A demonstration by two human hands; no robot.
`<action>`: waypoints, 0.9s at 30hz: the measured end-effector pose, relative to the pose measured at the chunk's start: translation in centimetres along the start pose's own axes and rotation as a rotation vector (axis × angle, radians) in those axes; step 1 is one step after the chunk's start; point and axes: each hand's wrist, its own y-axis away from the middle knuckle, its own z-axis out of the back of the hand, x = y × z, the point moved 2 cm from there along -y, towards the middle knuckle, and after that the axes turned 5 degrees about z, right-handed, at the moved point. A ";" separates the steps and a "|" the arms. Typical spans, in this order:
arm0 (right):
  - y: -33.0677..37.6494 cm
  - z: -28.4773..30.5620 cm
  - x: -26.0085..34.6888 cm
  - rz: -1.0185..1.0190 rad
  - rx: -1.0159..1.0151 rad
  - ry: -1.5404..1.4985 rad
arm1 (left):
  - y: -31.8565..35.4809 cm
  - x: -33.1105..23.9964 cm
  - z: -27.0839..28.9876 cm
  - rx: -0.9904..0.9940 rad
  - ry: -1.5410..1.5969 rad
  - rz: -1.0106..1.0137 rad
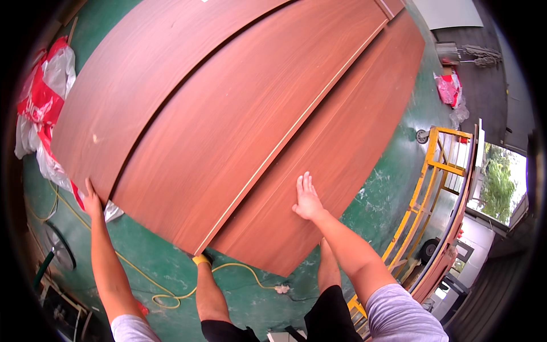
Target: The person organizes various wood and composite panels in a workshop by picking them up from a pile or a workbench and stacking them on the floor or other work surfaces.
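Large reddish-brown wood-grain boards lie across the view. My left hand (93,200) is at the near corner of the left board (125,85), one digit on its top face and the others out of sight at the edge, closed on it. My right hand (307,198) rests on the right board (342,142), fingers stretched out and holding nothing. Between these two lies the middle board (245,97), its right edge showing a pale strip. Dark gaps separate it from its neighbours.
Red and white plastic wrapping (48,102) lies left of the boards. A yellow cord (134,278) loops over the green floor (250,305) near my legs. To the right stands a yellow metal cart (424,188) on wheels. A round dark disc (60,246) is at lower left.
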 end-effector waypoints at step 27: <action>8.8 6.2 -2.0 0.123 0.011 -2.149 | 60.6 -8.5 24.4 -0.042 1.011 0.879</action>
